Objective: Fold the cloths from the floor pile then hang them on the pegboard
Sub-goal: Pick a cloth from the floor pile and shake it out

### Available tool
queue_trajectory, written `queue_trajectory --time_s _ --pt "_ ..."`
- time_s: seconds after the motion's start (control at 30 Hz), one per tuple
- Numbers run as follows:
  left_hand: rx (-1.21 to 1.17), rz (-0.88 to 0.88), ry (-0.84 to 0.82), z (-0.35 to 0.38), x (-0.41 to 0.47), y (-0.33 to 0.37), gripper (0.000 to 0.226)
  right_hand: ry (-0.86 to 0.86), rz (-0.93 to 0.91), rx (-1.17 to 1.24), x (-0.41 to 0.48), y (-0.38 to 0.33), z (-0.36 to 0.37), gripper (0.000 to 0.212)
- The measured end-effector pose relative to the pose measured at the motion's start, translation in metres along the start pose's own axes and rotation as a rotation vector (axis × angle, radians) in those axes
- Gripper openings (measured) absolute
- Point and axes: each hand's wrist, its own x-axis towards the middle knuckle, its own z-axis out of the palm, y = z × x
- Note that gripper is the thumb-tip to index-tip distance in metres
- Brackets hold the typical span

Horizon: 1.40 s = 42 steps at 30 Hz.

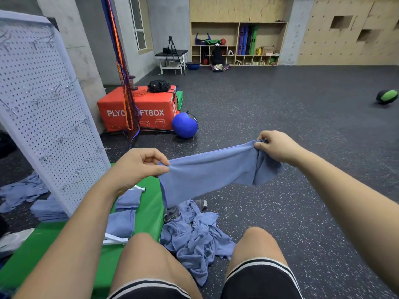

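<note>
Head view: left hand (138,167), right hand (276,147) pinch cloth (207,171); shelf (238,33) holds bags (207,41).

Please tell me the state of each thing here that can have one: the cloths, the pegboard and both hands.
left hand: pinches one end of the held cloth.
right hand: pinches the other end.
held cloth: stretched in the air between the hands, edges hanging down.
floor pile: crumpled, not folded.
folded cloths: lying flat on the green mat.
pegboard: standing; visible hooks carry no cloth.
</note>
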Motion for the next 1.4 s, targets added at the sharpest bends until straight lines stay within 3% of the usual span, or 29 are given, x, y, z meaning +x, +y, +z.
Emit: queue_trajectory --time_s 0.2,0.43,0.6,0.8,1.07,1.2,1.4 --pt "-0.011 -0.004 0.184 0.009 0.015 -0.015 0.008 0.007 -0.037 0.063 -0.008 -0.001 0.018 0.008" --pt "0.109 -0.098 0.129 0.032 0.025 -0.036 0.017 0.067 -0.028 0.197 -0.032 -0.016 0.053 0.01" --pt "0.082 -0.19 0.113 0.039 0.018 -0.039 0.008 0.065 -0.014 0.342 -0.055 -0.037 0.076 0.011" --pt "0.017 -0.233 0.067 0.046 0.006 -0.044 0.027 -0.027 -0.037 0.442 -0.079 -0.066 0.097 0.017" --pt "-0.136 -0.118 -0.05 0.081 0.0 -0.02 0.04 -0.107 0.073 0.706 -0.102 -0.094 0.109 0.032" --pt "-0.125 -0.047 -0.057 0.103 -0.002 -0.015 0.047 -0.102 0.155 0.898 -0.111 -0.104 0.107 0.028" --pt "-0.051 0.002 0.08 0.12 -0.002 -0.018 0.041 -0.148 0.236 0.98 -0.116 -0.112 0.107 0.017"
